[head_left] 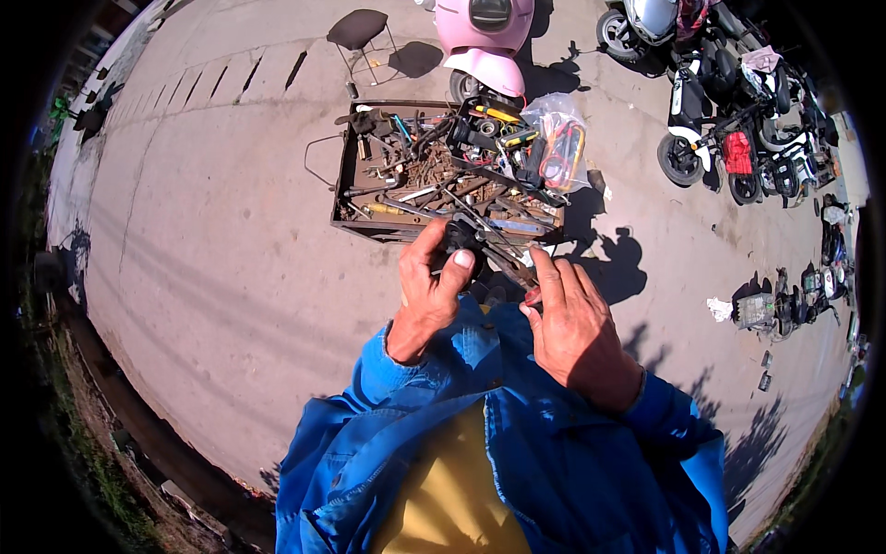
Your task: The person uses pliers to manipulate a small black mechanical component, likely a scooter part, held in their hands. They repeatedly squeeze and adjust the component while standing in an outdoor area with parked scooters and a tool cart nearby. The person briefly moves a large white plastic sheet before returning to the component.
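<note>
My left hand (432,288) is closed around a small black part (460,238), with the thumb pressed on its near side. What kind of part it is I cannot make out. A slim metal hand tool (503,260) with a red handle end (532,295) slants from the black part to my right hand (574,325). The fingers of that hand are closed on the handle end, which they partly cover. Whether the tool's tip touches the part is unclear. Both hands are in front of my body, just nearer than a tool-filled metal box.
The open metal toolbox (343,185) holds wrenches, bolts and loose metal pieces. A black tray with a clear plastic bag (563,138) sits on its right side. Beyond it stands a pink scooter (484,37), with a dark stool (358,30) to the left. Several scooters (683,152) stand at the right.
</note>
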`<state>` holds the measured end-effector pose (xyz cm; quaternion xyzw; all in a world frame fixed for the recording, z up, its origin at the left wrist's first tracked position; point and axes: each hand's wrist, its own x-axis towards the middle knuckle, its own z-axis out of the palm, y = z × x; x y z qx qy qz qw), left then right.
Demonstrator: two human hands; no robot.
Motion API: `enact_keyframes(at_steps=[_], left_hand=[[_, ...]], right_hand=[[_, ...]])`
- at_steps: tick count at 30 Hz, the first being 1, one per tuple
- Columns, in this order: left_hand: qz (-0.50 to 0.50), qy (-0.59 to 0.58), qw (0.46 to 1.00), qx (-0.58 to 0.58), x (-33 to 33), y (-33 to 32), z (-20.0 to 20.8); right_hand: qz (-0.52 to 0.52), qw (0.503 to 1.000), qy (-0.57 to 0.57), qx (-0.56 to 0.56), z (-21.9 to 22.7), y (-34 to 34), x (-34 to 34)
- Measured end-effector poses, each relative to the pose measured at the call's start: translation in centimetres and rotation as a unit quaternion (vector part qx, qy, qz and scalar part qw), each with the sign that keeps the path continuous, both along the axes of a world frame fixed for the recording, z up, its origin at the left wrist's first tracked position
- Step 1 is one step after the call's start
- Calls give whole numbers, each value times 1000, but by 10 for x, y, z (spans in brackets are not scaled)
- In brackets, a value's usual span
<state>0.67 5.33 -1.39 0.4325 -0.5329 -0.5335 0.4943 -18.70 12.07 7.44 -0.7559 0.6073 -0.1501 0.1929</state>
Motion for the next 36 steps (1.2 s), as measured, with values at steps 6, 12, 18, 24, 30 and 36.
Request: enact_keyframes(at_steps=[6, 12, 18, 24, 30, 36], left_hand=[[-5, -33, 997, -63, 1, -3, 9], [-15, -106, 989, -105, 9, -11, 9], [-8, -87, 993, -86, 9, -9, 15], [5, -58, 995, -79, 2, -4, 14], [21, 0, 998, -58, -4, 0, 7], [41, 24, 999, -13, -14, -1, 17]], right_hand=[[-13, 1000, 0, 20, 2, 4, -2], [8, 996, 84, 10, 11, 1, -10], [18, 997, 68, 25, 22, -6, -8], [-27, 999, -35, 24, -2, 3, 0], [-50, 997, -51, 31, -6, 7, 6], [-87, 995, -26, 37, -6, 3, 6]])
